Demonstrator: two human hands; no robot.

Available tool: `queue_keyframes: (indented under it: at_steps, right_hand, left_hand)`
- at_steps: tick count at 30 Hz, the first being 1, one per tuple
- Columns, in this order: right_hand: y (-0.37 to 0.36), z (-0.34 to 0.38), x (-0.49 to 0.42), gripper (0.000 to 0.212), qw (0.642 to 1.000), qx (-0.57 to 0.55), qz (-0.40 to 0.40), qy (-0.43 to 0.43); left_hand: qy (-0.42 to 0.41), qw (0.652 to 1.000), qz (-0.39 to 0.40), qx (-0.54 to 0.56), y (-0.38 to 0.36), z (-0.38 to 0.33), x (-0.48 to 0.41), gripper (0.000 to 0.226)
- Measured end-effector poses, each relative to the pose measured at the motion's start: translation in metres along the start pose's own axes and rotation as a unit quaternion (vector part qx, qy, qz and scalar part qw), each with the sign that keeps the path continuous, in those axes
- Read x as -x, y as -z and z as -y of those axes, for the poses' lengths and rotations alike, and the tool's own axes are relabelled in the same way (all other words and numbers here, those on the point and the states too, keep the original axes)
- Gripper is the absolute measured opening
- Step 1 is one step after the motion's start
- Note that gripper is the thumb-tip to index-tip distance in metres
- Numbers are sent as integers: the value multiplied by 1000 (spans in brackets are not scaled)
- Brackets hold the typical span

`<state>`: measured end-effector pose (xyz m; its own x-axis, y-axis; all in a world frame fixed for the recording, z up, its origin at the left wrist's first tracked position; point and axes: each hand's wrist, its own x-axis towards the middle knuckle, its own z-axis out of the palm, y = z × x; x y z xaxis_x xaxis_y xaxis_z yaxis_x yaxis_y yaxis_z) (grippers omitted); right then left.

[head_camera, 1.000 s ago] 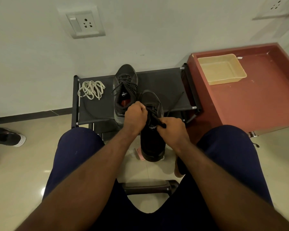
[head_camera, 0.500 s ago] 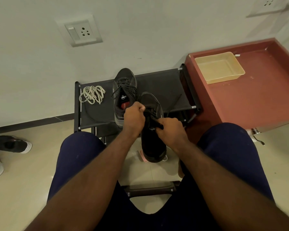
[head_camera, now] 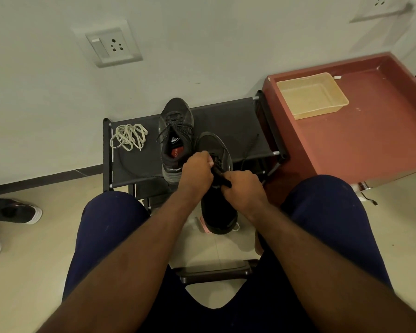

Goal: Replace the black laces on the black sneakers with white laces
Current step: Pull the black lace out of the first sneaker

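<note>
Between my knees I hold one black sneaker (head_camera: 217, 210), toe pointing away and heel toward me. My left hand (head_camera: 195, 173) pinches its black lace near the eyelets. My right hand (head_camera: 243, 188) grips the tongue and lace at the sneaker's throat. A loose strand of black lace (head_camera: 249, 151) trails off to the right over the rack. The second black sneaker (head_camera: 175, 138), still laced in black, stands on the black fabric rack (head_camera: 226, 118). A bundle of white laces (head_camera: 129, 137) lies on the rack's left end.
A dark red cabinet (head_camera: 370, 131) stands to the right with a shallow beige tray (head_camera: 311, 94) on top. Other shoes (head_camera: 12, 210) lie on the tiled floor at far left. The wall with a socket (head_camera: 112, 46) is just behind the rack.
My hands stay on the same sneaker; my left hand's fingers have shifted slightly up along the lace. The camera has tilted a little.
</note>
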<state>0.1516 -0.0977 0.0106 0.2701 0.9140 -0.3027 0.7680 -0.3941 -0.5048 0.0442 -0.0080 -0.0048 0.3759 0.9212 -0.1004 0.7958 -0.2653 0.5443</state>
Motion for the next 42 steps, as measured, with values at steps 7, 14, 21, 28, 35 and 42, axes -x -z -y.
queue_keyframes:
  at_steps: [7, 14, 21, 28, 35, 42]
  right_hand:
    - [2, 1, -2, 23, 1000, 0, -2, -6]
    - [1, -1, -1, 15, 1000, 8, 2, -5]
    - [3, 2, -3, 25, 1000, -2, -6, -12]
    - [2, 1, -3, 24, 1000, -3, 1, -18]
    - [3, 1, 0, 4, 1000, 4, 2, -3]
    - [1, 2, 0, 8, 1000, 9, 10, 2]
  left_hand:
    - [77, 983, -63, 154, 9, -5, 8, 21]
    - [-61, 987, 41, -145, 0, 1, 3, 27]
    - [-62, 982, -174, 29, 17, -11, 2, 10]
    - [-96, 980, -175, -9, 28, -1, 1, 23]
    - [-125, 972, 49, -195, 3, 5, 1, 39]
    - [-105, 967, 66, -224, 2, -2, -1, 22]
